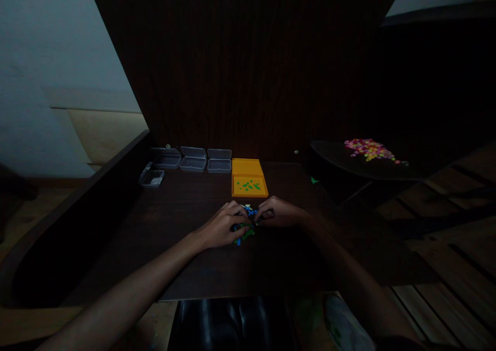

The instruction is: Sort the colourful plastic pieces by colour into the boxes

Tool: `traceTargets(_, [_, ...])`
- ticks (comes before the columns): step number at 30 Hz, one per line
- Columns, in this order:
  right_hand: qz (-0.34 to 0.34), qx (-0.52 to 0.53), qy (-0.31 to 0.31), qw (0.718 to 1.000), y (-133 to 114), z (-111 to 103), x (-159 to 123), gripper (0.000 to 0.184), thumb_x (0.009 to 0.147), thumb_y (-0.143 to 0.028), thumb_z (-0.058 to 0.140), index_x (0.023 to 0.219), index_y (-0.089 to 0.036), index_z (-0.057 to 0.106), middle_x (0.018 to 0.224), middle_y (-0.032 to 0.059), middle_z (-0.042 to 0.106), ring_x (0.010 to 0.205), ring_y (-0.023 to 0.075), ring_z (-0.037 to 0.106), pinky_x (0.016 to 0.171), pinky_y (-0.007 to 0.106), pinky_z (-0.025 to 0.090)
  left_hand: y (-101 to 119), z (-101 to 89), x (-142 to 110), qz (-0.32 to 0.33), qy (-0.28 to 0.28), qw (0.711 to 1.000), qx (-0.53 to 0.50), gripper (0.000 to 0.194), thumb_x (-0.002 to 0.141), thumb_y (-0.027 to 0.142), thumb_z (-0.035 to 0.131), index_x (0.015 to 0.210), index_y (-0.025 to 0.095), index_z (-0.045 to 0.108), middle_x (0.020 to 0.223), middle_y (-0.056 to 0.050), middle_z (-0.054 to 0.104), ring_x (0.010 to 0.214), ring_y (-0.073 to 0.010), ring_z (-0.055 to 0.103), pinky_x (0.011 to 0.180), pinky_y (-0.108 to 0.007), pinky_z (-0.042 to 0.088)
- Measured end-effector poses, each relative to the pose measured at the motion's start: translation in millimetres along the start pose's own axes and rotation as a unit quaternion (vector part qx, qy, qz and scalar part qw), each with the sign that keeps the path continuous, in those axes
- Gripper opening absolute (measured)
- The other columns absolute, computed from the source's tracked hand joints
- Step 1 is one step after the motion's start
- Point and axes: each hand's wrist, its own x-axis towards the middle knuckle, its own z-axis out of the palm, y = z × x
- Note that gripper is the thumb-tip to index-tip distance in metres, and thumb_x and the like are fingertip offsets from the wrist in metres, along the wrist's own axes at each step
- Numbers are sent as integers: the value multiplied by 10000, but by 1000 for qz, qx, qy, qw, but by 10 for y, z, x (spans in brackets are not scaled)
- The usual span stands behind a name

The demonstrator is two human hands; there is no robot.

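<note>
Small green, blue and white plastic pieces [248, 234] are lying nearside of the open yellow rectangular box [247, 166], left hand [225, 224] and right hand [279, 211] seemingly sifting, either grip's hold indiscernible, next probably needing precise pinching.

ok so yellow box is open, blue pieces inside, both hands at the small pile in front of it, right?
Not quite: the pieces inside the yellow box are green, not blue, per the head view. It is open, with left hand and right hand at the small pile in front.
</note>
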Motion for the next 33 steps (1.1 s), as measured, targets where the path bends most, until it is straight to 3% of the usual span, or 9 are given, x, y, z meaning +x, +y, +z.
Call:
traceTargets(10, [50, 38, 2, 998, -51, 12, 1, 219, 795, -293, 630, 866, -118, 741, 575, -40, 482, 520, 72, 356, 495, 194, 290, -29, 22, 4, -5, -2, 1000, 15, 142, 888, 274, 569, 934, 205, 685, 968, -53, 642, 971, -202, 529, 881, -335, 426])
traceTargets(19, [75, 94, 1, 993, -32, -24, 1, 291, 787, -386, 659, 872, -114, 720, 632, -16, 536, 570, 87, 427, 527, 202, 341, -22, 3, -6, -9, -13, 999, 27, 138, 907, 262, 538, 906, 193, 658, 967, -47, 629, 960, -190, 521, 892, -330, 411])
traceTargets(26, [102, 157, 106, 977, 31, -80, -24, 383, 741, -497, 688, 839, -126, 686, 628, -22, 521, 563, 92, 420, 527, 219, 342, -15, -4, -14, -10, -19, 999, 26, 137, 898, 253, 546, 929, 191, 664, 991, -52, 624, 978, -195, 509, 906, -339, 412])
traceTargets(33, [82, 100, 289, 949, 203, -69, 38, 303, 768, -441, 649, 786, -140, 677, 729, 11, 561, 585, 98, 417, 537, 233, 327, -20, 5, -18, 8, -24, 1000, 14, 200, 900, 260, 555, 1022, 224, 709, 1020, -58, 620, 1002, -201, 510, 913, -346, 420])
